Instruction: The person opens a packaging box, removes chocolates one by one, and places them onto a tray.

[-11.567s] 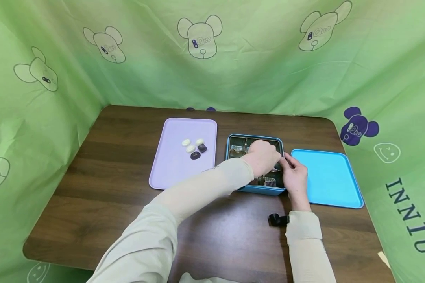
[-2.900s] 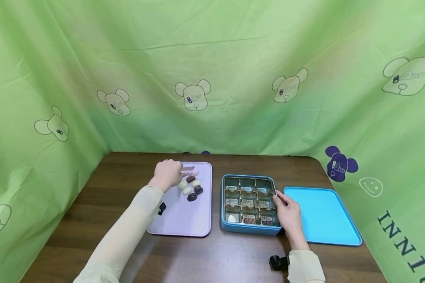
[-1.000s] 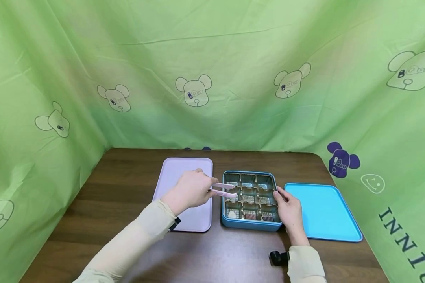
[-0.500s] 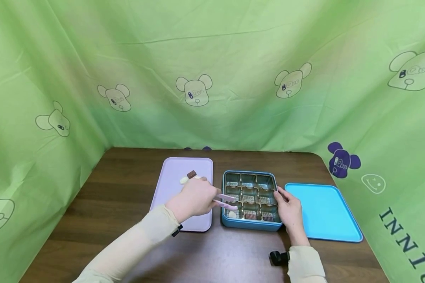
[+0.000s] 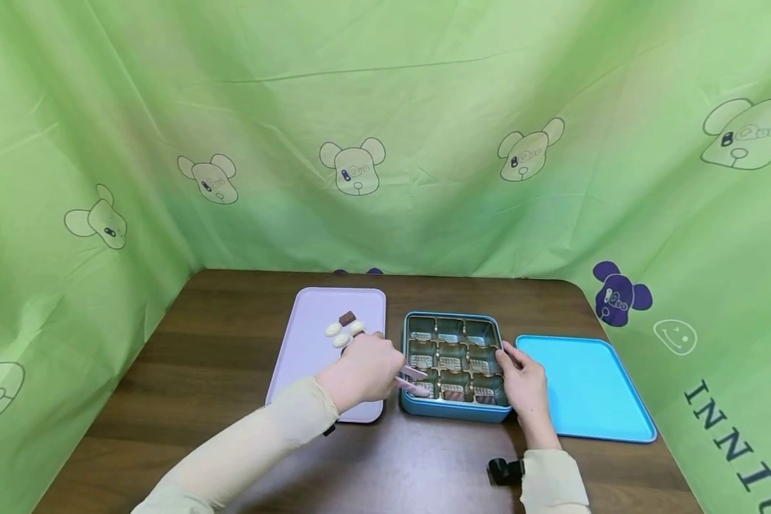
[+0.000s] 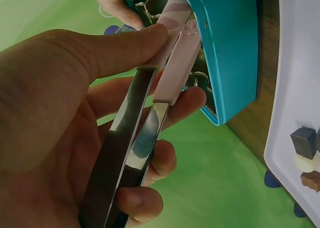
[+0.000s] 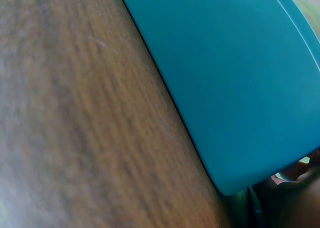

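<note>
My left hand [image 5: 366,368] holds metal tongs [image 6: 112,148] with pink tips [image 5: 414,389]. They dip into the front-left compartment of a blue box [image 5: 452,410] with a dark divided insert. A white piece lay in that compartment; whether the tips grip it is hidden. Brown chocolates [image 5: 452,395] sit in the front middle and front right compartments. My right hand [image 5: 525,382] holds the box by its right rim, thumb over the edge. The right wrist view shows mostly the box's outer wall [image 7: 220,77].
Left of the box, a lilac tray [image 5: 302,371] bears white chocolates [image 5: 333,329], a brown square one [image 5: 347,318] and dark ones partly behind my left hand. A blue lid-like tray [image 5: 591,385] lies to the right. Green curtains [image 5: 424,214] surround the wooden table [image 5: 218,343].
From the lilac tray 2.9 seconds ago, my left hand has carried the tongs right to the box, then forward-left corner-ward and down. My right hand stays at the rim.
</note>
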`<state>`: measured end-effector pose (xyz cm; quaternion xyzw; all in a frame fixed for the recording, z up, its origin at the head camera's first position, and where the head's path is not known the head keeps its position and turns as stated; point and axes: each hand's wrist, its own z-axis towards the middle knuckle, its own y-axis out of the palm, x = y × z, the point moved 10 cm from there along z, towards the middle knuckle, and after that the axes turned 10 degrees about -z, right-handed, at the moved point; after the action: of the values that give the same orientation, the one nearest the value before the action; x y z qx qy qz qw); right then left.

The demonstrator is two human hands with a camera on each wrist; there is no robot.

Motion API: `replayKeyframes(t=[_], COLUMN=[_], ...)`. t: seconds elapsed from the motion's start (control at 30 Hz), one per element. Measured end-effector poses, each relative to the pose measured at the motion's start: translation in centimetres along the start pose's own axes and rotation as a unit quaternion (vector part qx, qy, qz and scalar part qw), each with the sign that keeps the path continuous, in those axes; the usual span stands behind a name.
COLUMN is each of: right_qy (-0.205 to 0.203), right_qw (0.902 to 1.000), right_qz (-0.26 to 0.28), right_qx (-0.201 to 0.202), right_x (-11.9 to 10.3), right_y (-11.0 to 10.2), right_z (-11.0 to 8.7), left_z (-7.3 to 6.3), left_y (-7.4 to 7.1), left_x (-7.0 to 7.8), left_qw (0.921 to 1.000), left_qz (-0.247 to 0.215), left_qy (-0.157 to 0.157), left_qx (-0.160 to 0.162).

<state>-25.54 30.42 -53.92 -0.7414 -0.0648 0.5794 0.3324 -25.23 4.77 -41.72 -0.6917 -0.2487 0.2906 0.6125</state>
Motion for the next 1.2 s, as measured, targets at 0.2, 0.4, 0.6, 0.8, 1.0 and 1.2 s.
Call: replayKeyframes(t=[0.2,0.4,0.6,0.8,1.0,1.2], right_qy=[0.002,0.002,-0.001,0.000,-0.003,-0.001], right_qw=[0.9999,1.0000,0.9999,0.9999,0.9999,1.0000], right_qz=[0.008,0.008,0.013,0.012,0.010,0.007], right_qx=[-0.007,-0.004,-0.002,-0.002,0.000,0.000], right_x=[0.1,0.1,0.0,0.0,-0.2,-0.2], right_y=[0.2,0.2,0.1,0.0,-0.1,-0.1], right_z=[0.0,-0.1,0.0,-0.1,-0.2,-0.2], left_z=[0.3,0.6,0.9,1.2,1.4,1.6], left_y=[-0.3,-0.2,0.1,0.6,0.5,0.3], left_x=[0.4,0.8,1.1,1.6,1.8,1.8], left_qw=[0.9998,0.9998,0.9992,0.9989,0.9992,0.9993], left_qz=[0.018,0.014,0.014,0.014,0.016,0.004], left_qy=[-0.004,-0.003,-0.012,-0.010,-0.007,-0.001], left_qx=[-0.004,-0.017,-0.036,-0.044,-0.036,-0.038])
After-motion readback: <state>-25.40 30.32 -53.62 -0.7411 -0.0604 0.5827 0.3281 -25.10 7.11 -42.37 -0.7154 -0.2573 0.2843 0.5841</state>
